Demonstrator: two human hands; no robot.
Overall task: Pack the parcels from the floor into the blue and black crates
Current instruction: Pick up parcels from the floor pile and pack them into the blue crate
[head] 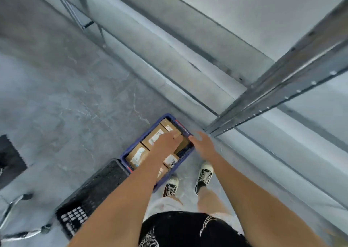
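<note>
A blue crate (131, 145) stands on the grey floor in front of my feet, filled with several brown cardboard parcels (153, 136) with white labels. My left hand (165, 140) reaches down over the crate, fingers resting on a small brown parcel (181, 145) near the crate's right side; whether it grips it is unclear. My right hand (202, 143) hovers open just beyond the crate's right rim, fingers spread, holding nothing. A black crate (94, 192) stands against the blue one at its near left; my left arm hides part of its inside.
Metal shelving rails (273, 98) run overhead and along the right. My two sneakers (204, 175) stand right of the blue crate. A dark mat (10, 160) lies at the left edge, and chrome legs with black feet (22, 199) at lower left.
</note>
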